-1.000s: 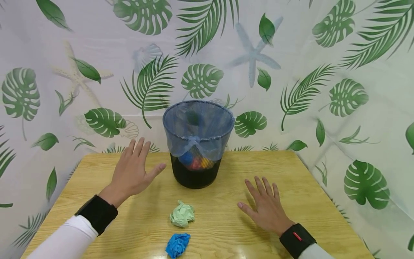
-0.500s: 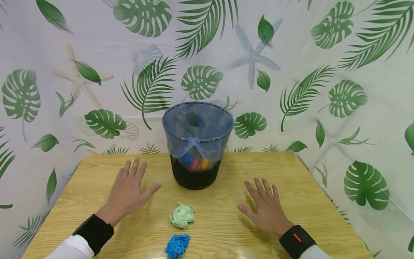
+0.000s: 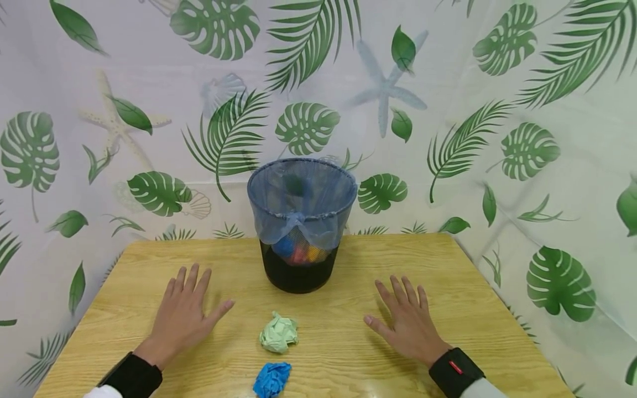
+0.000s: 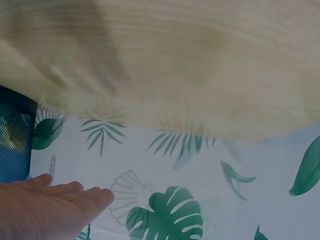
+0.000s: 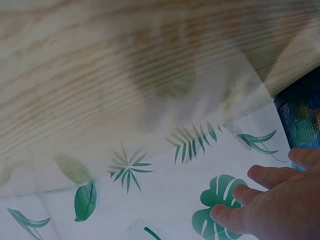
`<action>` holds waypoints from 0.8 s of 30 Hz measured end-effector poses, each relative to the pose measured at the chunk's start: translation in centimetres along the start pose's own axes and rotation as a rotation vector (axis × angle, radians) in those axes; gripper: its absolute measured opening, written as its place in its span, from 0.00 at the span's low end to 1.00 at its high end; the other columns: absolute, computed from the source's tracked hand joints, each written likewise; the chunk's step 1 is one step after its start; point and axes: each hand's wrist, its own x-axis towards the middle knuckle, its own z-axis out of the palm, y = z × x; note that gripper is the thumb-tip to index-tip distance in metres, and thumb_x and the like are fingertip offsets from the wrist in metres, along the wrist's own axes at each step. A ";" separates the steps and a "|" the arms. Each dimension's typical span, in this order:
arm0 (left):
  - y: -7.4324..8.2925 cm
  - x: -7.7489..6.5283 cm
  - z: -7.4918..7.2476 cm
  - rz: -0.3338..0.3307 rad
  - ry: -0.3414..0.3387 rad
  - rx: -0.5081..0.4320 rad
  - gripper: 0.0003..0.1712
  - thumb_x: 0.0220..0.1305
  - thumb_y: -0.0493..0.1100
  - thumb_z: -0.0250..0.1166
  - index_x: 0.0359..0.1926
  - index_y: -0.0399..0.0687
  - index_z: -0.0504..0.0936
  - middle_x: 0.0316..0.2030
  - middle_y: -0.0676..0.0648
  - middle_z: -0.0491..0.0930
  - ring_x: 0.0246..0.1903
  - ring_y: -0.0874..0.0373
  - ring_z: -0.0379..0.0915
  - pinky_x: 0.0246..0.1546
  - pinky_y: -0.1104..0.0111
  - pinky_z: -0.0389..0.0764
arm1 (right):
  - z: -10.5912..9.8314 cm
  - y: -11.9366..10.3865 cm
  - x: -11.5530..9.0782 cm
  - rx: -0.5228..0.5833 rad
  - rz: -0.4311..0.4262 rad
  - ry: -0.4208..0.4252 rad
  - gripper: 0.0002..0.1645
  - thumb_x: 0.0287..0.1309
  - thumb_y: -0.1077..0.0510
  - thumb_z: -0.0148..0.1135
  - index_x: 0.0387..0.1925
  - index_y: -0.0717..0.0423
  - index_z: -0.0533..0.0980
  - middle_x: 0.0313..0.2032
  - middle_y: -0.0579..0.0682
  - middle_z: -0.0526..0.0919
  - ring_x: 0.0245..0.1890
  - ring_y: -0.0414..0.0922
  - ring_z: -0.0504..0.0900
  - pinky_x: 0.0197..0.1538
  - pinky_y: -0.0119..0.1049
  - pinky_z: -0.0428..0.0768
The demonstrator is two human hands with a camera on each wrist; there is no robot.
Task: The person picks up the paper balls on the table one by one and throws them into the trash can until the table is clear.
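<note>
My left hand (image 3: 181,315), fingers straight and thumb spread, is over the left side of the table and holds nothing. To the right, my right hand (image 3: 409,325) is likewise spread with nothing in it. Between them lie a pale green crumpled paper ball (image 3: 278,333) and, nearer me, a blue crumpled paper ball (image 3: 271,380). Behind these stands a black mesh wastebasket (image 3: 297,276) lined with a translucent blue bag (image 3: 328,229). Blue, red and yellow crumpled pieces show through its side. Both wrist views catch part of the hand and the basket's edge.
The wooden table (image 3: 368,354) reaches back to a white backdrop (image 3: 308,72) printed with green leaves, starfish and shells. Its cloth also runs along both sides. A black band (image 3: 131,377) wraps the left wrist, another black band (image 3: 456,371) the right.
My left hand has drawn back toward me and slightly left, away from beside the wastebasket, its fingers still straight. The right hand, basket and paper balls stay in place.
</note>
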 end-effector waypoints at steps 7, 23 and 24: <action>-1.0 -1.3 0.8 -0.010 -0.026 0.000 0.55 0.71 0.75 0.51 0.78 0.34 0.58 0.77 0.26 0.50 0.75 0.25 0.40 0.75 0.39 0.41 | 0.1 -0.1 -0.2 -0.006 0.002 0.000 0.49 0.69 0.28 0.54 0.80 0.49 0.59 0.77 0.66 0.57 0.77 0.69 0.49 0.73 0.72 0.40; -0.9 -1.6 0.8 -0.018 -0.050 0.025 0.56 0.70 0.76 0.50 0.78 0.35 0.59 0.76 0.26 0.52 0.75 0.25 0.43 0.74 0.36 0.44 | 0.2 -3.4 0.7 0.043 -0.070 -0.038 0.51 0.68 0.26 0.54 0.81 0.48 0.57 0.76 0.63 0.60 0.76 0.67 0.54 0.74 0.70 0.39; -0.9 -1.6 0.8 -0.018 -0.052 0.025 0.56 0.70 0.76 0.50 0.78 0.35 0.59 0.76 0.27 0.52 0.75 0.25 0.43 0.74 0.36 0.44 | 0.3 -3.9 0.9 0.044 -0.080 -0.045 0.51 0.68 0.26 0.54 0.81 0.48 0.56 0.76 0.63 0.61 0.76 0.67 0.55 0.74 0.70 0.39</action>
